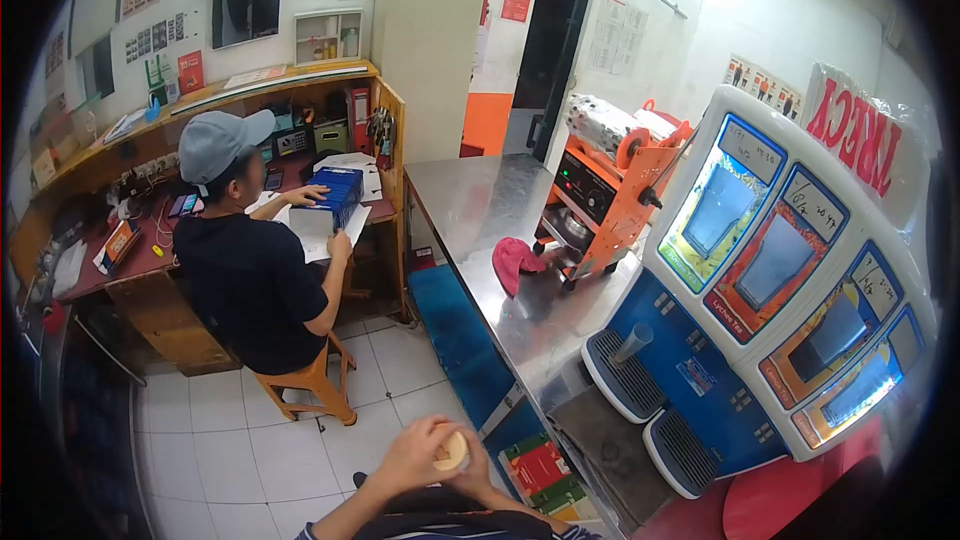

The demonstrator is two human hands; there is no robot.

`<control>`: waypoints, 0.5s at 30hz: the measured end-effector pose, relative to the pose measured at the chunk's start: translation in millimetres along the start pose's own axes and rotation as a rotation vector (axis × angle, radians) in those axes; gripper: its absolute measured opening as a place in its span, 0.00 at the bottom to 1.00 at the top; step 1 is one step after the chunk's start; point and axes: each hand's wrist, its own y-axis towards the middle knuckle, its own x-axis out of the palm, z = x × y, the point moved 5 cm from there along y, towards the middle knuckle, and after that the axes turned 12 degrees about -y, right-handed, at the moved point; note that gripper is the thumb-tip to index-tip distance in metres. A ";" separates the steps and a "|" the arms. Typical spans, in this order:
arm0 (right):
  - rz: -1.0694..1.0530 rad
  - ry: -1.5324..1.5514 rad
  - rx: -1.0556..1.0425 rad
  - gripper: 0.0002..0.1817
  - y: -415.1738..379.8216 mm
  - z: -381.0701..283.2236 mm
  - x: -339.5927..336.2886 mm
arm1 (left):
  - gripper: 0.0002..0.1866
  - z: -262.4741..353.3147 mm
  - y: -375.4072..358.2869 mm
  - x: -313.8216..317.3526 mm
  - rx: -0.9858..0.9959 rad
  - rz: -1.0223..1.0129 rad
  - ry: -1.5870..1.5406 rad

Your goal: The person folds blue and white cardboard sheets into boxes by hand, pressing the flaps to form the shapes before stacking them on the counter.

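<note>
Being gripped between the left hand (415,455) and the right hand (477,470), a small cream-coloured cylinder (453,453) is held low in front of the body. It is pressed from the left and far side by the curled left fingers and closed in from the right by the right hand; how the fingers meet behind it cannot be told. Its round end is turned up toward the head, so its long axis appears to run away from the viewer, between the palms. Neither hand can be called nearer, since the cylinder is touched by both. Beyond the hands, a white tile floor (225,440) is seen. On the right, a metal-topped counter (470,205) is occupied by a drink dispenser (690,360) with a lit Lychee Tea panel, a clear cup (634,342) stood on its drip tray (605,348), a crumpled pink cloth (515,265) and an orange cup-sealing machine (610,205). Farther ahead, to the left, a blue box (340,190) is handled by a seated person (250,260) in a grey cap.
</note>
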 end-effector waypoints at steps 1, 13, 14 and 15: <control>0.020 -0.180 -0.076 0.35 5.4 -8.3 7.3 | 0.30 -2.8 -4.6 -12.6 -0.072 0.088 0.008; 0.165 -0.083 -0.333 0.43 59.0 -100.7 -13.8 | 0.35 48.2 -54.9 -64.1 0.275 1.191 -0.323; 0.207 -0.180 -0.441 0.43 62.3 -124.6 -22.1 | 0.34 44.8 -58.2 -67.8 0.259 1.230 -0.444; 0.253 -0.278 -0.553 0.44 64.0 -144.9 -29.1 | 0.34 40.6 -60.8 -69.9 0.247 1.264 -0.570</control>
